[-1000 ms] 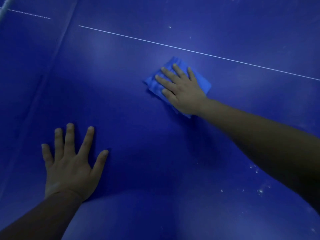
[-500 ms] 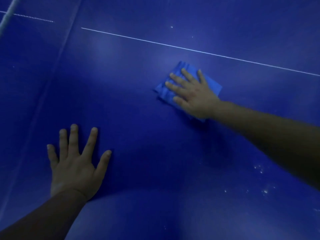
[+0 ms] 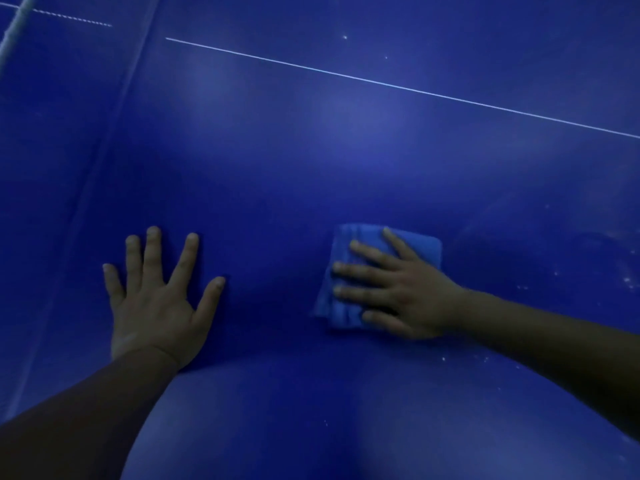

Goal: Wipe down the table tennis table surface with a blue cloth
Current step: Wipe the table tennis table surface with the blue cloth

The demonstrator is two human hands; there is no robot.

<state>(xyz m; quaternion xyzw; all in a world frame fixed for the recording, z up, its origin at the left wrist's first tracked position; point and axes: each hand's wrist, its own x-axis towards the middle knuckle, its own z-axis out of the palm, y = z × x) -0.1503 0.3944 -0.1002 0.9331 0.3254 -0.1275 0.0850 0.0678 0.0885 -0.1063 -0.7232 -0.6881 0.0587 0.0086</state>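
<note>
Dim light falls across the table tennis table [image 3: 346,161], whose dark blue top fills the whole view. Nearest, both forearms reach in from the lower corners. A little farther out, the left hand [image 3: 156,303] lies flat on the bare surface, fingers spread and straight, holding nothing; it looks like a brace for leaning. To its right and well apart from it, the right hand [image 3: 401,292] presses flat on the folded blue cloth [image 3: 346,278], fingers extended and pointing left over it, not curled round it. The cloth lies on the table, with its far and left edges showing past the fingers.

Right of the cloth, pale white specks [image 3: 627,278] dot the surface near the right edge, and a few more lie close to the right forearm, so that patch probably needs wiping. Farther off, a thin white line [image 3: 381,83] runs slantwise across the top, with a couple of small specks beyond it. At the far left a seam and a pale cord-like edge [image 3: 14,32] show, perhaps the net.

Judging by the specks on the near-right and the far side, the wiping looks only partly done.
</note>
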